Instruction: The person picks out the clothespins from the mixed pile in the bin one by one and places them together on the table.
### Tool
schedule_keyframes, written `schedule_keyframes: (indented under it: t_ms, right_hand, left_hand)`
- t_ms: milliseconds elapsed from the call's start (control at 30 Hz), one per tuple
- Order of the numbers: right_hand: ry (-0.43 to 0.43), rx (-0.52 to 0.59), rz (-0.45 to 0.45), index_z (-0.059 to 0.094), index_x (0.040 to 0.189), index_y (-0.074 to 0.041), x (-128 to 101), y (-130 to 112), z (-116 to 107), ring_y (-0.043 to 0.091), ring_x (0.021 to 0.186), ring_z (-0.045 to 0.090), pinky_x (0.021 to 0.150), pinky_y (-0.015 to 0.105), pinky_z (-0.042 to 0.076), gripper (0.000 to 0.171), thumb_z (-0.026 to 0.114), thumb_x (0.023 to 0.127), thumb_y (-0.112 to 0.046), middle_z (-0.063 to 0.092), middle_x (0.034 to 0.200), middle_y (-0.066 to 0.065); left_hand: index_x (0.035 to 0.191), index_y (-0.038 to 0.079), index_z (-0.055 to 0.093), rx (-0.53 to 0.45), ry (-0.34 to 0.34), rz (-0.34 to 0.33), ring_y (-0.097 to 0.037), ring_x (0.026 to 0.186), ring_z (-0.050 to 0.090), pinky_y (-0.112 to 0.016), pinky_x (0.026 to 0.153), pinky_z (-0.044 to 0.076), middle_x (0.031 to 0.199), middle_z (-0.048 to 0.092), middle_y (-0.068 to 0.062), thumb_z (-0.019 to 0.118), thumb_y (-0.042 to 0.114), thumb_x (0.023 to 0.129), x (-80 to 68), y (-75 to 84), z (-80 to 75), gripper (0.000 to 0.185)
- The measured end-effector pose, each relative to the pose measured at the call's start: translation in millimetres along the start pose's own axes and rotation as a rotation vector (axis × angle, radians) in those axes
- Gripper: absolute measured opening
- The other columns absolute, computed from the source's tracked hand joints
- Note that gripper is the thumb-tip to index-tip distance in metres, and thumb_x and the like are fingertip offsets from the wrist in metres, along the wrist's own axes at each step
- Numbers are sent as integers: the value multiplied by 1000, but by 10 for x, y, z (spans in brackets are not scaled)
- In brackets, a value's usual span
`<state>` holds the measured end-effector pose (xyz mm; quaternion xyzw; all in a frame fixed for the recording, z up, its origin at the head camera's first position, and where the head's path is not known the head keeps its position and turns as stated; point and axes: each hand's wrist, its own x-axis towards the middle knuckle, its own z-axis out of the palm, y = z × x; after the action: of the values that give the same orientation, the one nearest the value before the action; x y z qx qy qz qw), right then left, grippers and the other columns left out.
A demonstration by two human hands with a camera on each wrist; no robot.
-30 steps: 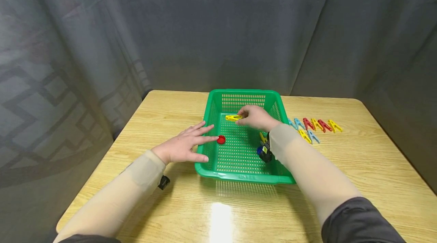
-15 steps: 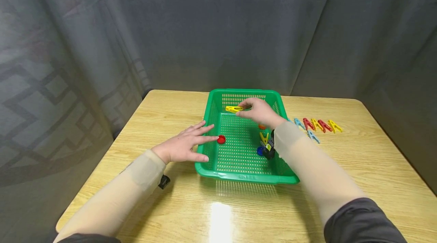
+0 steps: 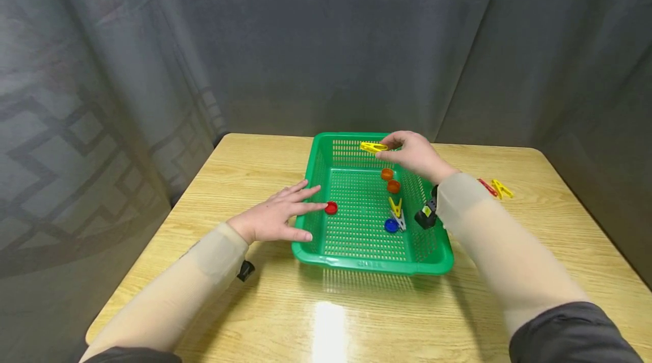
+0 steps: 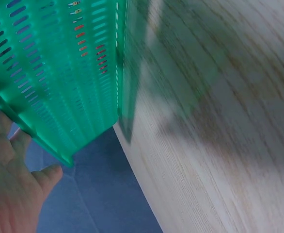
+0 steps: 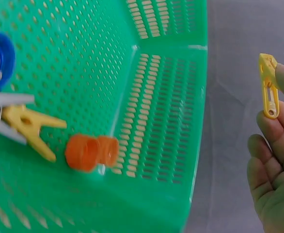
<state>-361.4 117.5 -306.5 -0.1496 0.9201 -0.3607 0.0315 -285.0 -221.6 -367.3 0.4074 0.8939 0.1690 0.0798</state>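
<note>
My right hand [image 3: 415, 156] pinches a yellow clothespin [image 3: 374, 147] between thumb and fingers, above the far wall of a green plastic basket [image 3: 367, 265]. In the right wrist view the same clothespin [image 5: 268, 85] sits at the fingertips, outside the basket's rim. My left hand [image 3: 272, 218] lies over the basket's left rim, its fingers spread and fairly straight. Inside the basket are a red cap [image 3: 331, 208] by the left wall and two orange caps [image 3: 393, 186] at the right. Nearer me lie a yellow clothespin [image 3: 394, 206], a grey clothespin [image 3: 400, 221] and a blue cap [image 3: 391, 226].
To the right of the basket, a red clothespin [image 3: 487, 187] and a yellow one [image 3: 502, 188] lie on the wooden table [image 3: 570, 250]. My right forearm hides other clothespins there. A dark curtain [image 3: 326, 57] hangs behind the table's far edge.
My right hand has risen and moved right with the yellow clothespin, from low inside the basket to its far rim. The orange caps have come into sight. My left hand has stayed put.
</note>
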Motion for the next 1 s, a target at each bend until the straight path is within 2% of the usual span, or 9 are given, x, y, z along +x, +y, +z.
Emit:
schedule_keyframes:
  t_ms: [233,467,800,1000]
  right_hand:
    - [63,-15,25,60,123,-6,-174,87,-265,30,109,50,90,49,43,48,66,90,-41,56,122,14]
    - [105,-29,72,59,123,-5,-350,260,-468,31,106,50,87,50,44,56,63,89,-50,54,120,15]
    - [162,23,145,53,128,-3,-549,552,-591,31,103,49,83,42,45,64,60,90,-53,51,122,16]
    - [195,8,194,50,131,-2,-676,705,-646,32,103,48,79,37,45,72,56,88,-60,51,123,17]
  left_hand:
    - [148,29,39,7,-5,-4,-24,147,-3,-57,114,7,161,14,-2,61,56,87,-6,-5,-4,71]
    - [148,31,38,12,-12,-19,-21,147,-4,-58,113,7,161,11,5,60,58,87,-13,-5,-9,71]
    - [148,32,38,20,-12,-20,-21,147,-3,-58,113,7,161,10,6,59,60,87,-21,-10,-12,71]
    - [148,32,38,22,-10,-19,-21,147,-4,-58,113,7,161,10,6,57,63,86,-23,-16,-12,72]
